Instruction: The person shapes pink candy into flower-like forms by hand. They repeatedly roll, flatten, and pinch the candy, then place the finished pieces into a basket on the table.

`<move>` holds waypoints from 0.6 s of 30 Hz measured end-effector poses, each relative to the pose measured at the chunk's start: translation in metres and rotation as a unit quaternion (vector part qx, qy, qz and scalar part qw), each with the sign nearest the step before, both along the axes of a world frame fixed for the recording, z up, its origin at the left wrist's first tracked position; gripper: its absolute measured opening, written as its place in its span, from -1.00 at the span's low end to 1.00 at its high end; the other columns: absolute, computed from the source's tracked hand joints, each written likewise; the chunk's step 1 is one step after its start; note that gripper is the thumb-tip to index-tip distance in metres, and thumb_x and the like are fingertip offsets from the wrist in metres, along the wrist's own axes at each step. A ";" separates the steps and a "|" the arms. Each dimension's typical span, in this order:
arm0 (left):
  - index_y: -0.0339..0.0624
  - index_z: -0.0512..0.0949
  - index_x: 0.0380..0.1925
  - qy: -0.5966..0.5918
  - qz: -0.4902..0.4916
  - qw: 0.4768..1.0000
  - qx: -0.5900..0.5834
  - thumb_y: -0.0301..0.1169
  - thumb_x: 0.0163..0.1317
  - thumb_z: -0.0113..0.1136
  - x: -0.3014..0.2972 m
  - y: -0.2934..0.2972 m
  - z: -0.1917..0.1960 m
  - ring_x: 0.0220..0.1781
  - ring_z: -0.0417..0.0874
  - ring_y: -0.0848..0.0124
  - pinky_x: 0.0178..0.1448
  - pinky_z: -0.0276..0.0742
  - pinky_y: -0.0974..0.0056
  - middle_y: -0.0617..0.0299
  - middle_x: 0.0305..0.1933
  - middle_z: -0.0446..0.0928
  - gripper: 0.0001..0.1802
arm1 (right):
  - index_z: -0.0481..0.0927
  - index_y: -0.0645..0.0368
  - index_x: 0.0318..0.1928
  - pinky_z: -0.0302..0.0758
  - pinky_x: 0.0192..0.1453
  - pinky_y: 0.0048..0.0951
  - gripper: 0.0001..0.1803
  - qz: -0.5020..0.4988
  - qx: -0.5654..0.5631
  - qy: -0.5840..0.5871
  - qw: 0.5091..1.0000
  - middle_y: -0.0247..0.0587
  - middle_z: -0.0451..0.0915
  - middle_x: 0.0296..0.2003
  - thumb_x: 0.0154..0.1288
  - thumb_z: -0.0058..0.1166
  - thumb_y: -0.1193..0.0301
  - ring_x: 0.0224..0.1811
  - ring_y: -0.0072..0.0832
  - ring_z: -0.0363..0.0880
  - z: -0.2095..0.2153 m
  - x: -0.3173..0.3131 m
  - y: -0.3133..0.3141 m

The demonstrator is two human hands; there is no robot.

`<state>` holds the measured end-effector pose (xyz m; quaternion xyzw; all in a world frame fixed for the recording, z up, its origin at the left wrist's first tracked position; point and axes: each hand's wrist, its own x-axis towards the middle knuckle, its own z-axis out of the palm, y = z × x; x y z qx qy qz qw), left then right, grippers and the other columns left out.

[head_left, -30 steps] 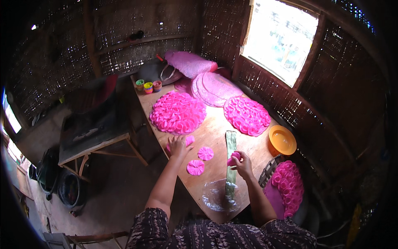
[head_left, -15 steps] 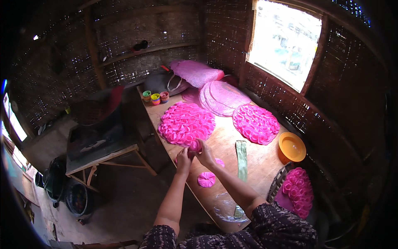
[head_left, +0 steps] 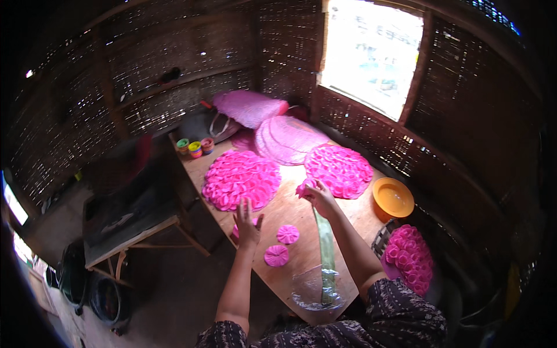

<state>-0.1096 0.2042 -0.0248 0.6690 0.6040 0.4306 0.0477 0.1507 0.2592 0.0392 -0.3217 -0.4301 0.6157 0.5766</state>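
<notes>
My right hand (head_left: 322, 200) pinches a small pink paper flower (head_left: 304, 187) above the table, beside the far-right round mat of pink petals (head_left: 339, 170). Near the table's left edge my left hand (head_left: 248, 227) is open, its fingers spread. Some pink material (head_left: 236, 231) shows partly behind it, too hidden to name. A larger ruffled pink petal mat (head_left: 242, 178) lies just beyond the left hand. Between my forearms two flat, pleated pink discs rest on the wood, one farther (head_left: 288, 234) and one nearer (head_left: 277, 255).
A long green strip (head_left: 326, 249) runs toward me, over or under clear plastic film (head_left: 307, 287). An orange bowl (head_left: 393, 198) stands at right, above a basket of pink rosettes (head_left: 409, 258). Pink sheets (head_left: 290, 139) and small colourful cups (head_left: 195, 149) lie at the back. A dark table (head_left: 133, 226) is left.
My hands have parted. The right one has moved right and away with the pink flower; the left has opened beside the table edge. The view has shifted slightly.
</notes>
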 end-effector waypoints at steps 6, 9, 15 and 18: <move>-0.02 0.31 0.29 -0.798 -0.307 0.456 -0.246 0.33 0.25 -0.04 0.088 -0.062 0.039 0.38 0.33 -0.10 0.39 0.25 -0.22 0.00 0.41 0.28 -0.18 | 0.24 0.22 0.40 0.18 0.45 -0.16 -0.12 0.034 0.058 -0.432 0.899 0.15 0.30 0.32 0.33 0.01 -0.20 0.41 -0.11 0.23 0.014 0.016 -0.093; -0.03 0.51 -0.15 -0.839 -0.269 0.312 -0.356 0.29 0.22 0.08 0.104 -0.095 0.031 -0.08 0.60 0.10 -0.12 0.64 0.12 0.14 -0.02 0.54 -0.39 | 0.32 0.17 0.37 0.00 0.50 0.06 -0.06 -0.130 -0.020 -0.622 0.772 0.17 0.05 0.45 0.25 -0.06 -0.33 0.52 0.04 -0.04 0.012 0.091 -0.093; 0.09 0.33 -0.65 -0.810 -0.247 0.391 -0.361 0.25 0.30 0.02 0.083 -0.139 0.030 -0.77 0.32 0.46 -0.78 0.14 0.40 0.40 -0.70 0.32 -0.44 | 0.51 0.02 0.26 -0.50 0.43 0.45 -0.06 -0.261 -0.153 -0.792 0.530 0.05 -0.18 0.53 0.18 -0.22 -0.45 0.55 0.22 -0.44 -0.014 0.257 -0.110; 0.14 0.23 -0.73 -0.762 -0.155 0.522 -0.351 0.29 0.30 -0.04 0.081 -0.151 0.045 -0.86 0.20 0.49 -0.77 -0.05 0.40 0.46 -0.81 0.14 -0.38 | 0.50 -0.10 0.28 -0.54 0.46 0.37 -0.10 -0.188 -0.203 -0.793 0.543 0.03 -0.17 0.53 0.20 -0.30 -0.46 0.56 0.18 -0.45 -0.022 0.287 -0.109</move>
